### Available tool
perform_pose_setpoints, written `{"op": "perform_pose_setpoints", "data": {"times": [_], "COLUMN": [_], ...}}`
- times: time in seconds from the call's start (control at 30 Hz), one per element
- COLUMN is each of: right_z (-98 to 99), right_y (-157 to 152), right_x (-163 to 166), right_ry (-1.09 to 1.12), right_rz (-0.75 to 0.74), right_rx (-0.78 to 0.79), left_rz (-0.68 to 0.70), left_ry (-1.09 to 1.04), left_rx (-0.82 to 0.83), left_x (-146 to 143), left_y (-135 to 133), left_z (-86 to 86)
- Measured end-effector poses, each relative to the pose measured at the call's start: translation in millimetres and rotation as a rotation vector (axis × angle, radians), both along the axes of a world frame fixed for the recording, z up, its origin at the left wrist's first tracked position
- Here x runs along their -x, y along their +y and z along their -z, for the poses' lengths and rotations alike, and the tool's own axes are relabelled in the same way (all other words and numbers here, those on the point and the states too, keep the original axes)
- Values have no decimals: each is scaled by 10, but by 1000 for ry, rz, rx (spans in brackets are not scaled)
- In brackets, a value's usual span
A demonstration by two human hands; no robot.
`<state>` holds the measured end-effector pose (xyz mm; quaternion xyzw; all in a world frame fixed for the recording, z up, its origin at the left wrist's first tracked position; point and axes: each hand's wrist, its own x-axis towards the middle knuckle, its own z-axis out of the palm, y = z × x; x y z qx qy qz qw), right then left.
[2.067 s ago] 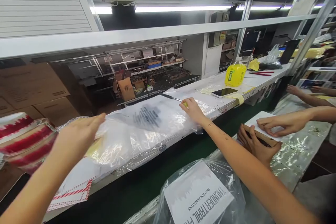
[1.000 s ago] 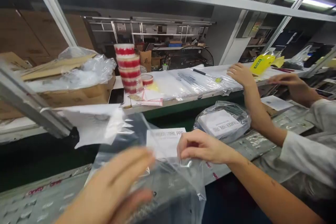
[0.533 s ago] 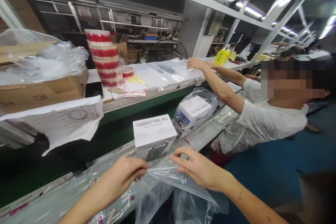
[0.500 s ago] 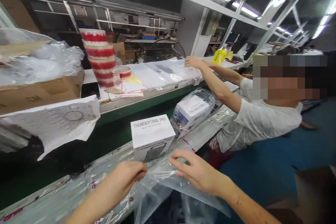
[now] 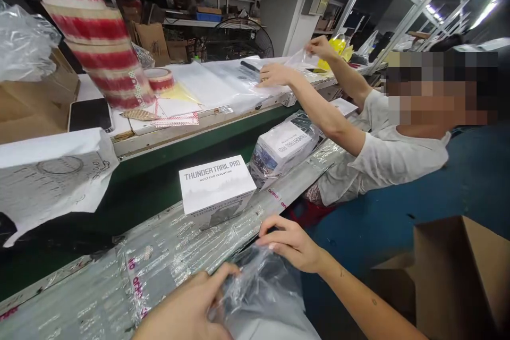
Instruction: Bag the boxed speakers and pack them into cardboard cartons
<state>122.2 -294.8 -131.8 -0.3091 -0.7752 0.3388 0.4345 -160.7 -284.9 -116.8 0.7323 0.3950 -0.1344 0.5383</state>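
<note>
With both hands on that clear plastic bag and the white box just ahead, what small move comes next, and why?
Probably pull the clear plastic bag open. The left hand and right hand both pinch its crumpled top, and the white printed cardboard box sits unbagged on the ledge just beyond.

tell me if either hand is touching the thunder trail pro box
Apart. The head view shows both the left hand and right hand gripping the clear plastic bag, with bench surface between them and the white box.

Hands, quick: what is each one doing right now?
Left hand: closed, pinching the clear plastic bag.
Right hand: fingers curled, gripping the same bag's edge.
</note>
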Motion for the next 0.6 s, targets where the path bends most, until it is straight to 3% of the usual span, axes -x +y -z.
{"op": "perform_pose_setpoints", "data": {"times": [0.1, 0.2, 0.27, 0.33, 0.43, 0.5, 0.57, 0.6], "right_z": [44, 165, 274, 381, 493, 519, 474, 407], "right_y": [98, 307, 505, 715, 935, 969, 960, 982], "right_x": [-43, -111, -169, -250, -425, -536, -598, -609], "right_ry": [274, 630, 726, 611, 360, 213, 91, 62], "right_rz": [-61, -72, -29, 50, 73, -94, -373, -463], "right_rx": [155, 387, 519, 589, 651, 735, 802, 811], "left_rz": [10, 40, 21, -26, -157, -254, -322, -422], "left_ry": [56, -228, -457, -680, -922, -977, -1030, -1032], "left_rx": [-69, 5, 132, 161, -106, -357, -522, -559], "left_x": [52, 176, 245, 276, 282, 294, 318, 333], "left_y": [96, 189, 260, 349, 511, 603, 639, 630], "left_z": [100, 100, 69, 57, 116, 194, 278, 311]}}
